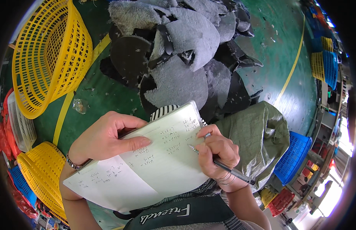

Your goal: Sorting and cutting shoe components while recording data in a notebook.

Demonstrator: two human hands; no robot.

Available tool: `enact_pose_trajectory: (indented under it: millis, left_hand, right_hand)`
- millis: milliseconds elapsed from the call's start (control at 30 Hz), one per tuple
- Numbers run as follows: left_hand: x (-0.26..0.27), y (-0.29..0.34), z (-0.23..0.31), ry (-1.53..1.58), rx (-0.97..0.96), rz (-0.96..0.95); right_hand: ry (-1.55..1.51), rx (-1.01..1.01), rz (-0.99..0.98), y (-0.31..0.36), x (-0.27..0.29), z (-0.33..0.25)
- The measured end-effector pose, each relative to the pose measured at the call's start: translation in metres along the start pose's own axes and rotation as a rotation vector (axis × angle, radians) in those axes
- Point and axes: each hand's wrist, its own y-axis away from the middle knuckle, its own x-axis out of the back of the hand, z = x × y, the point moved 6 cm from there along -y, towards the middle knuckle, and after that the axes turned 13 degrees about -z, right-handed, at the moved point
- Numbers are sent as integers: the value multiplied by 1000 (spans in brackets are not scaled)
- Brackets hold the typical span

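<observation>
An open notebook [174,168] with handwritten lines on its white pages lies slanted across my lap. My left hand [112,136] grips its far left edge, thumb on top of the page and fingers underneath. In my right hand [220,153] a dark pen [233,171] is pinched, its tip touching or just above the right part of the page. The right hand rests on the notebook's right side. Beyond the notebook, a heap of grey fleecy and black cut pieces [181,82] covers the floor.
A large yellow basket [76,50] stands at the far left, another yellow basket [41,172] nearer. A green woven sack [254,134] and a blue basket [293,159] are on my right. Yellow lines [64,115] cross the green floor [277,57]. Shelves line the right side.
</observation>
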Motion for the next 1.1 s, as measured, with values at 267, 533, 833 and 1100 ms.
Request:
enact_pose_trajectory:
  millis: [267,533,833,1100]
  left_hand:
    - [0,0,0,15,16,-12]
    - [0,-1,2,59,57,-14]
    - [-1,0,0,78,46,-16]
    - [1,-2,1,42,53,-28]
  right_hand:
    - [39,44,17,-1,-2,-2]
    - [53,48,15,-1,-2,-1]
    - [30,41,32,1,-2,0]
    - [-4,0,-12,2,-1,0]
